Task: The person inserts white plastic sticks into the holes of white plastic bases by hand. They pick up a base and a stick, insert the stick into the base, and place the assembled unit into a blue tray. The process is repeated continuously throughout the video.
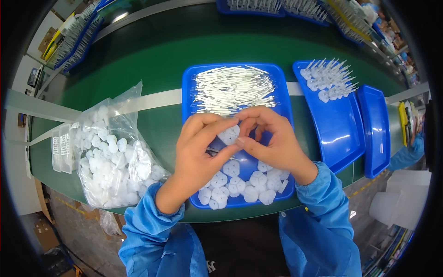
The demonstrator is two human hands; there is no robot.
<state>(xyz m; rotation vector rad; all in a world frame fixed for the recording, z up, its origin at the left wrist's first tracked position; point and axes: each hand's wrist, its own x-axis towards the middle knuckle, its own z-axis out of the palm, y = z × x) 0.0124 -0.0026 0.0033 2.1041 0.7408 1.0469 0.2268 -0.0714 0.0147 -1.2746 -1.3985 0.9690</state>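
Note:
A white, translucent flower-shaped disc (229, 135) is pinched between the fingers of both my hands, above the middle of a blue tray (186, 99). My left hand (196, 145) is closed on its left side, with the thumb below and the fingers above. From the right, my right hand (277, 145) meets its edge with the thumb and curled fingers. Under my left palm shows a thin dark piece (212, 151); whether it is held I cannot tell. Behind my hands, the tray bears a heap of thin white sticks (234, 87). Loose flower-shaped discs (258, 184) fill its near end.
On the left lies an open clear plastic bag (115, 161) of white discs, beside clear plastic boxes (64, 147). To the right, another blue tray (339, 138) holds discs with upright sticks (330, 81); a further blue tray (376, 131) stands beyond. Filled trays (258, 7) line the far side.

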